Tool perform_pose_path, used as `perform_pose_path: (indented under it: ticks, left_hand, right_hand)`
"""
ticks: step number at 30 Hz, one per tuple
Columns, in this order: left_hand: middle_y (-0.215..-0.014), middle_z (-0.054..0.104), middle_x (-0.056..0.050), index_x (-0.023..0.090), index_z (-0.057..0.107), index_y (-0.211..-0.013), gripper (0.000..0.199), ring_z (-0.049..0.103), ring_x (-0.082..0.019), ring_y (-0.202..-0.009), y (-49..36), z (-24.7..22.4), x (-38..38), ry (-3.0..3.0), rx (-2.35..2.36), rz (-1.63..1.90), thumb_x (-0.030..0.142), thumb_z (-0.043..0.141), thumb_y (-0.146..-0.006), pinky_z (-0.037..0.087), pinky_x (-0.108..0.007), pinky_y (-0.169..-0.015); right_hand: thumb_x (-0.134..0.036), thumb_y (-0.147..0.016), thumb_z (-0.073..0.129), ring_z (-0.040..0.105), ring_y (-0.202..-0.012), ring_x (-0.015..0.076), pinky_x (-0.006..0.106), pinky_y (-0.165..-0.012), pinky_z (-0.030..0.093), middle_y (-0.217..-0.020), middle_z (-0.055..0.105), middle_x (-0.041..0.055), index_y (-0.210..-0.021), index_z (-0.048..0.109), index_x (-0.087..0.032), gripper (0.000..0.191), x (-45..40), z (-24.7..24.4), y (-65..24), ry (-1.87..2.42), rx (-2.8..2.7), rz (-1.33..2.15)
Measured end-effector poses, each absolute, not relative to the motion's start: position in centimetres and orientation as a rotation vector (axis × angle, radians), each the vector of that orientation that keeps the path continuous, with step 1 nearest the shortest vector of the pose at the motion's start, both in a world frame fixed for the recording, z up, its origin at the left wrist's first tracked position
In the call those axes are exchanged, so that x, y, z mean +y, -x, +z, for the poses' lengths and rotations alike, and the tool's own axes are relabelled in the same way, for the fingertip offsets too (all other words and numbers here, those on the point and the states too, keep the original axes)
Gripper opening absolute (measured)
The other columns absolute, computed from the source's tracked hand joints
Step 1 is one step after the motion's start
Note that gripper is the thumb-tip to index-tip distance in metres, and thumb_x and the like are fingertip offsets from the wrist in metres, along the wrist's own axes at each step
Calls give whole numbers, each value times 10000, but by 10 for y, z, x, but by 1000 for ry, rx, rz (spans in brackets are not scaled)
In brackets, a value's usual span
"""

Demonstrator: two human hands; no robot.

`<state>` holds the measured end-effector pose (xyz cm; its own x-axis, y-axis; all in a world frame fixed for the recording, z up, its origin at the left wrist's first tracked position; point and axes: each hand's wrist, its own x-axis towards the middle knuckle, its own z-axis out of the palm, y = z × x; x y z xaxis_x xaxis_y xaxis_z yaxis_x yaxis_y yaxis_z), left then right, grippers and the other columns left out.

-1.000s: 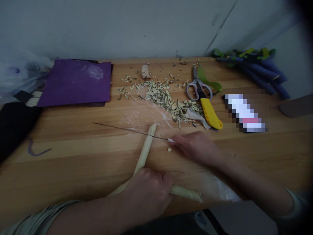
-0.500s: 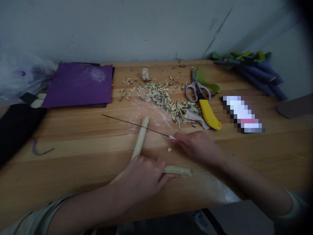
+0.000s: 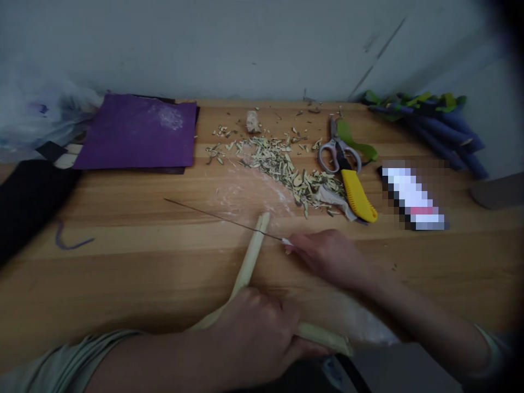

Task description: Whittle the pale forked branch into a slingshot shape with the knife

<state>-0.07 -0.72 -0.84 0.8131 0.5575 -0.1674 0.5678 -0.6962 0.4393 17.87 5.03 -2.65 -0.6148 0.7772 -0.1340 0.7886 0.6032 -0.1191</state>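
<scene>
Left pale grey-green fabric sleeve [image 3: 61, 364] was bunched in loose folds; right pale green fabric sleeve [image 3: 493, 346] showed dimly. Left hand [image 3: 260, 330] and right hand [image 3: 327, 254] were bare.

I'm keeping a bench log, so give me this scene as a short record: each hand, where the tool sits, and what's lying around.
Left hand: closed around a pale stick, seemingly forked
Right hand: fingers pinch the white end of a thin dark rod
Rod position: crosses the stick's upper tip
Middle of table: pale shavings in a loose heap
Right of shavings: scissors, yellow handle
Far left: purple sheet, plastic bag
Far right: bundle of bluish sticks
</scene>
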Motion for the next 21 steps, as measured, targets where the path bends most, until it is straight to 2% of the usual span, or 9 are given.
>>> perform_pose_path:
  ticks: [5,11,17,21]
  left_hand:
    - [-617,640,-31,169,535,-759,415,592,-198,-502,-2,-8,-8,-2515,786,-94,516,323,-835,432,-309,-464]
    - [-624,640,-57,167,536,-764,421,603,-229,-541,7,-6,16,-2500,1085,-107,471,263,-867,427,-330,-483]
    - [-672,655,-56,172,537,-794,474,611,-219,-573,15,-9,29,-2471,1168,-30,516,218,-862,422,-315,-486]
    - [-633,646,-50,169,546,-768,474,604,-212,-547,10,-5,21,-2478,1030,-71,519,239,-857,429,-320,-486]
  right_hand:
    - [-333,-905,296,531,-486,132,285,-469,193,-597,628,18,-810,534,-185,296,48,-30,-173,-1365,2778,-244]
    - [-360,-880,342,490,-448,123,271,-466,167,-529,583,2,-745,540,-198,289,58,-17,-193,-1442,2687,-152]
    - [-305,-891,296,523,-541,140,254,-507,261,-592,577,28,-755,529,-197,291,70,-1,-224,-1428,2637,-385]
    - [-361,-894,285,512,-512,137,256,-489,252,-567,571,27,-738,530,-194,335,68,-7,-215,-1388,2670,-418]
